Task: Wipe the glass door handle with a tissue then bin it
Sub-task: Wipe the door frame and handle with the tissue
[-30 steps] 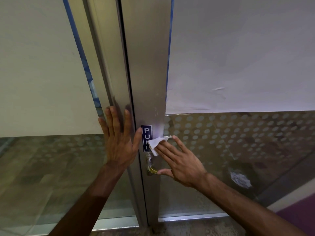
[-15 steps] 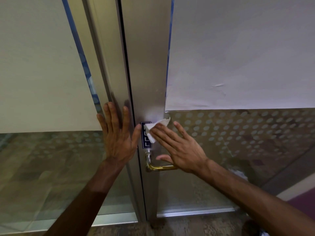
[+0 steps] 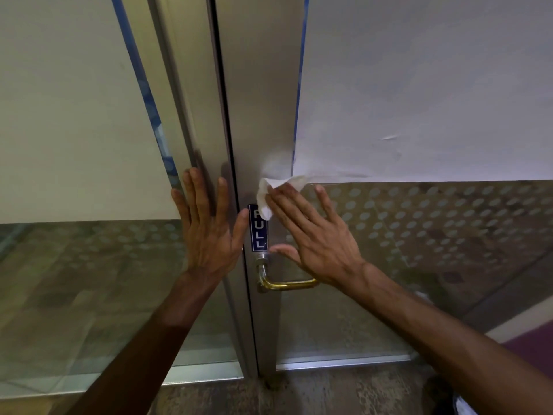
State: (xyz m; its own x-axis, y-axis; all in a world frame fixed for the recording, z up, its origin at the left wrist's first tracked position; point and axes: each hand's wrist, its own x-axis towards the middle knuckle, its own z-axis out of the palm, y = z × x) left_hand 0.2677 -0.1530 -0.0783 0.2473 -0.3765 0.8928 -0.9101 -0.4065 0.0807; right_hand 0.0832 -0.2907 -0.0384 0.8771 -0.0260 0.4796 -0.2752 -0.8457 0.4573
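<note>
A brass lever handle (image 3: 286,283) juts from the metal stile of the glass door (image 3: 263,121), below a blue PULL plate (image 3: 258,232). My right hand (image 3: 311,235) lies flat against the stile above the handle, its fingers spread, pressing a crumpled white tissue (image 3: 270,194) to the metal; the tissue covers the top of the plate. The handle's right end is hidden under my right wrist. My left hand (image 3: 208,226) rests flat and open on the neighbouring frame, left of the door gap, holding nothing.
Frosted film (image 3: 425,85) covers the upper door glass, with a dotted band (image 3: 434,223) below it. A fixed glass panel (image 3: 68,115) stands to the left. A speckled floor (image 3: 299,393) runs along the door's bottom rail. No bin is in view.
My right hand has slid the tissue upward, from beside the handle to above the PULL plate, which uncovered the brass lever. My left hand stayed pressed on the frame.
</note>
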